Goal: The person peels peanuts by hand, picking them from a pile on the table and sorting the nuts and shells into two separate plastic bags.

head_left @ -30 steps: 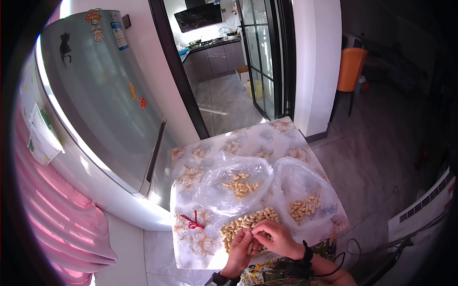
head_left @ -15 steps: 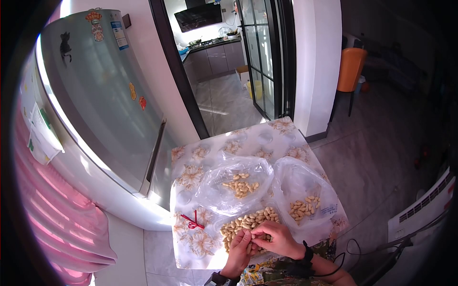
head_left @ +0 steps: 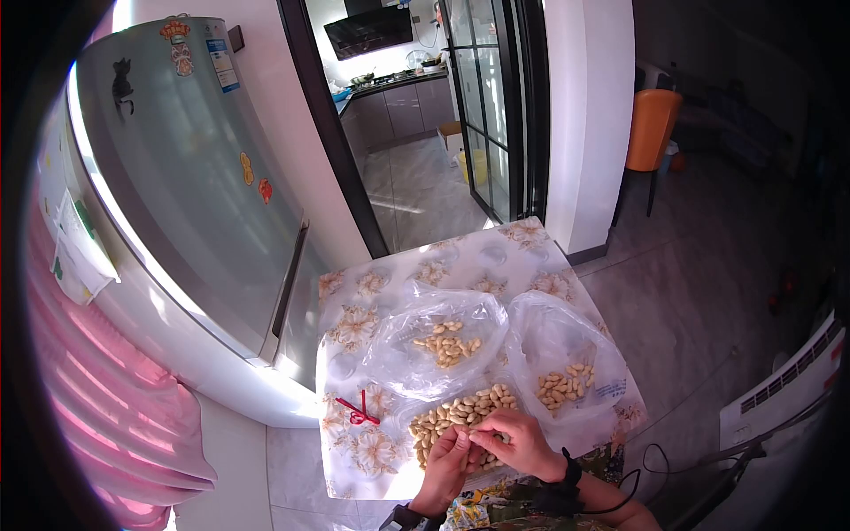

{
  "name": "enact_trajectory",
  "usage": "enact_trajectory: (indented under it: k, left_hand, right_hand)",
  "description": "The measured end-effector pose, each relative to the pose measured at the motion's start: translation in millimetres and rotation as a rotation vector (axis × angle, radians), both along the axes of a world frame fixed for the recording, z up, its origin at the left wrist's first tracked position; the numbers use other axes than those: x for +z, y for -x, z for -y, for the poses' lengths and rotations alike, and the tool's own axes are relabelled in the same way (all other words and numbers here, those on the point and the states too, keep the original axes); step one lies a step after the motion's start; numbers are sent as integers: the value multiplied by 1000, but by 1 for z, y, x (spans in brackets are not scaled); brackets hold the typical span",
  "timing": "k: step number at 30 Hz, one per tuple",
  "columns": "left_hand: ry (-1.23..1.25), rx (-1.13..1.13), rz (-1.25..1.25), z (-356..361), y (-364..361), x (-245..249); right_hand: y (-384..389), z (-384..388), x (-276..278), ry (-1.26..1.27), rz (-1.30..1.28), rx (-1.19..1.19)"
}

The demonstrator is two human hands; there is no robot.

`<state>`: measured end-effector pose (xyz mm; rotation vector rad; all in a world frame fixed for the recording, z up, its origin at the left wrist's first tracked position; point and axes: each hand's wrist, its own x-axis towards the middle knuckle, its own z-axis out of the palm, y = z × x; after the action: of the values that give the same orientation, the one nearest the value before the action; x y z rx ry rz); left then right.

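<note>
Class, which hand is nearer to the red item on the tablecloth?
Left. The left hand lies below and right of the red item in view; the right hand is farther right.

Tan peanuts [head_left: 474, 404], in shells, heaped, smaller piles [head_left: 452, 352] in plastic bags [head_left: 396, 356]

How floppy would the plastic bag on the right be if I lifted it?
The bag would probably sag and crumple, since its thin plastic lies in wrinkles. It is likely light, with only a small heap of peanuts inside. Those might slide together, as they lie loose.
</note>
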<state>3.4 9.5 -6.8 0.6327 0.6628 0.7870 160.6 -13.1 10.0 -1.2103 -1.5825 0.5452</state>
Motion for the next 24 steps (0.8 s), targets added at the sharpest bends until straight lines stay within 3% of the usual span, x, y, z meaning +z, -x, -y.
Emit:
enact_trajectory:
  k: [24]
  left_hand:
    - [71, -23, -16, -3, 1, -3]
  right_hand:
    - [1, 2, 6, 36, -101, 53]
